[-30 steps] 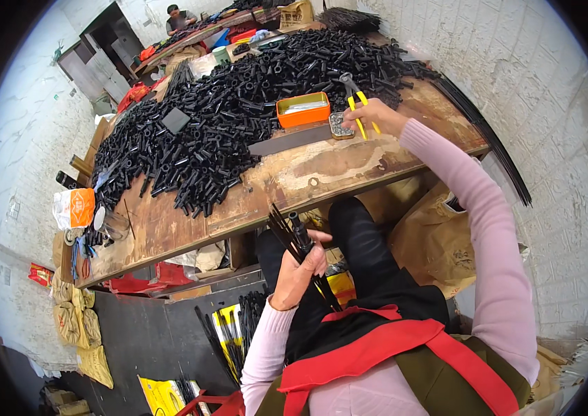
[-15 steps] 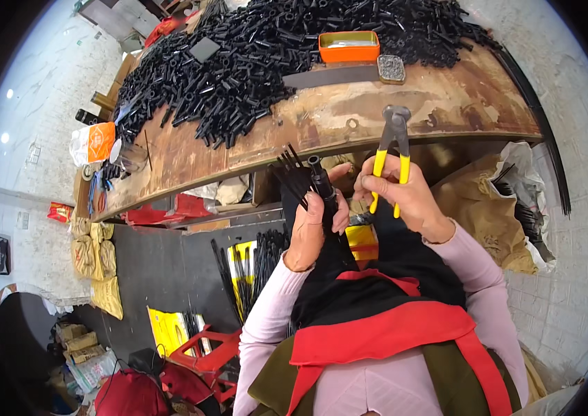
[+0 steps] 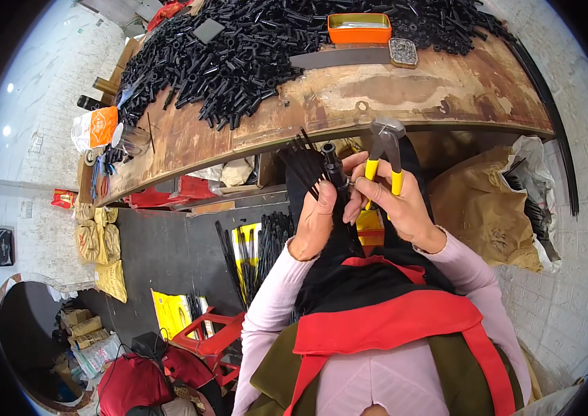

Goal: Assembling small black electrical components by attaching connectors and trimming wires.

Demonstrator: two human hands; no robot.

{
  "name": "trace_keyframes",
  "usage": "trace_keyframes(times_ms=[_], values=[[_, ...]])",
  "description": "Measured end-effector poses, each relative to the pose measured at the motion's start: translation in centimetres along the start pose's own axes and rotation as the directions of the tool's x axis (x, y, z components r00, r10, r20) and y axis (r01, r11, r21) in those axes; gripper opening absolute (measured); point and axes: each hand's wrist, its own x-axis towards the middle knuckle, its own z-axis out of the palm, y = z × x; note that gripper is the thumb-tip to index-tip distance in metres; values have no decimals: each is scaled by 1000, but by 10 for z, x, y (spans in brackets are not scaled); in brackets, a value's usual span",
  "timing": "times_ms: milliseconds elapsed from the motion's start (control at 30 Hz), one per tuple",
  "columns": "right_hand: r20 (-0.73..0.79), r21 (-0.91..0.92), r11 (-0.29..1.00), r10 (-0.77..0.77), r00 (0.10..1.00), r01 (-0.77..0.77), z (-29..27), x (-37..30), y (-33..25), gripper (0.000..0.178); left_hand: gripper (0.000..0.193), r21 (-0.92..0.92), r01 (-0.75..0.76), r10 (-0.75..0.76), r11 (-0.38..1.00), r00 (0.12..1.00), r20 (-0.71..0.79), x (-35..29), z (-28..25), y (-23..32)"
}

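Note:
My left hand (image 3: 313, 225) is closed around a black tube (image 3: 331, 159) with a wider collar near its top. A fan of thin black rods (image 3: 299, 161) also sits in that grip, to the left of the tube. My right hand (image 3: 405, 208) grips end-cutting pincers (image 3: 387, 132) with yellow handles, their dark metal head pointing up and away from me. The right thumb and fingertips meet close beside the tube. Whether they pinch something small there is too fine to make out.
Ahead, a wooden workbench (image 3: 405, 87) carries a large heap of short black tubes (image 3: 231, 59). An orange tin (image 3: 360, 33) and a small box of metal bits (image 3: 403, 52) stand on it. Paper sacks (image 3: 478, 208) lean at right. A red stool (image 3: 217, 329) and bundled rods are lower left.
My right hand has come leftward, so its fingertips are now beside the tube, with the pincers still in it. The left hand keeps its hold. The view has shifted slightly.

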Motion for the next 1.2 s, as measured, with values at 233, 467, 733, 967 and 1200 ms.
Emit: trace_keyframes(times_ms=[233,467,733,967,1200], values=[[-16,6,999,-51,999,51,3,1,2,20,83,11,-7,7,1000,1000,-9,-2,0,0],[-31,27,997,-75,997,76,5,1,8,20,80,-13,-17,17,1000,1000,-17,-4,-2,0],[-66,-12,991,-132,989,132,7,1,12,15,78,32,-18,19,999,999,-50,-5,-2,-1],[-4,-50,991,-122,992,122,6,6,9,14,81,0,-13,13,1000,999,-41,-4,-4,2],[-13,-33,989,-144,990,143,4,6,14,17,81,-21,-22,22,1000,1000,2,0,-8,-2]])
